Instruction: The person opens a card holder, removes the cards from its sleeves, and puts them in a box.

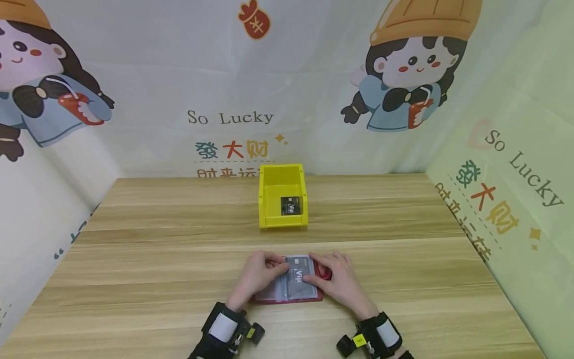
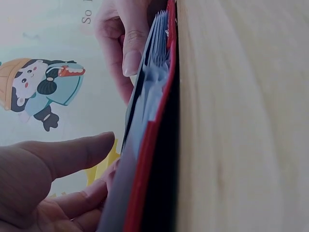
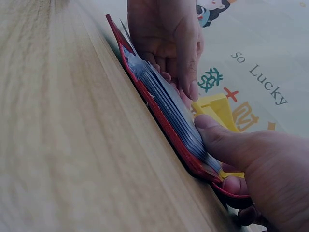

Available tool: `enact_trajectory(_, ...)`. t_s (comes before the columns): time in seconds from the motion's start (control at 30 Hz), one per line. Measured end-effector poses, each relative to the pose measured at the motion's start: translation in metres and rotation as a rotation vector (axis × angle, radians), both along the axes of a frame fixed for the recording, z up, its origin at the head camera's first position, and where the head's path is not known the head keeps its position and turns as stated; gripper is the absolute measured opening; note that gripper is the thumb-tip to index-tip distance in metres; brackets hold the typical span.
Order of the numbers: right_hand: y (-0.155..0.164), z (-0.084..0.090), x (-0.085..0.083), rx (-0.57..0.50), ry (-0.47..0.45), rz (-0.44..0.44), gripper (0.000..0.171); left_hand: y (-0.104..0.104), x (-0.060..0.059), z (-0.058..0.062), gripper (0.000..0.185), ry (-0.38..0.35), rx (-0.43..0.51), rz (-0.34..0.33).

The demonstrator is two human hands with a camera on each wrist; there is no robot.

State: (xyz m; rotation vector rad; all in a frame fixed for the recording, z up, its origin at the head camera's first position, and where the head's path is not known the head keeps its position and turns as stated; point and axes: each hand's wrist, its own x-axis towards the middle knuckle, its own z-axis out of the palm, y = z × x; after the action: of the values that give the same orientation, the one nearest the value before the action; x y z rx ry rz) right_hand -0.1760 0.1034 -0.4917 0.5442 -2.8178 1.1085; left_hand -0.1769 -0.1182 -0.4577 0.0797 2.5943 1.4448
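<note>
A red card holder [image 1: 287, 301] lies unfolded on the table, its clear plastic sleeves [image 3: 169, 106] fanned in a stack. In the top right sleeve shows a dark card [image 1: 297, 281] marked "Vip". My right hand [image 1: 338, 279] grips the holder's right side, thumb on the sleeve and fingers around the red edge; the right wrist view shows this hand [image 3: 263, 169] close up. At the card's upper left edge is my left hand [image 1: 262, 274]. The left wrist view shows its thumb [image 2: 82, 152] straight, apart from the loosely bent fingers [image 2: 87, 198] beside the sleeves.
Beyond the holder stands a yellow bin [image 1: 283, 222] with a black "Vip" card [image 1: 290, 205] inside. The wooden table [image 1: 179, 239] meets a printed backdrop [image 1: 314, 99] at the back and sides. Both wrists wear black camera straps [image 1: 222, 329].
</note>
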Motion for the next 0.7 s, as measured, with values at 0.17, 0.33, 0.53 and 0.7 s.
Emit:
enact_trajectory(0.17, -0.0003, -0.0002, -0.0005, 0.008, -0.008, -0.002, 0.056, -0.0005, -0.0004, 0.0008, 0.018, -0.016, 0.012, 0.001)
enact_trajectory(0.33, -0.0006, 0.0003, -0.0004, 0.016, -0.011, -0.002, 0.057, -0.0007, -0.0004, 0.0012, 0.016, -0.022, 0.024, 0.003)
enact_trajectory(0.53, -0.0008, 0.0007, 0.0, 0.025, -0.021, -0.001, 0.058, -0.0008, -0.0012, 0.0003, 0.016, -0.029, 0.018, 0.01)
enact_trajectory(0.7, -0.0011, 0.0018, -0.0002, 0.023, -0.027, -0.001, 0.058, -0.0005, -0.002, -0.0004, 0.02, -0.043, 0.003, 0.01)
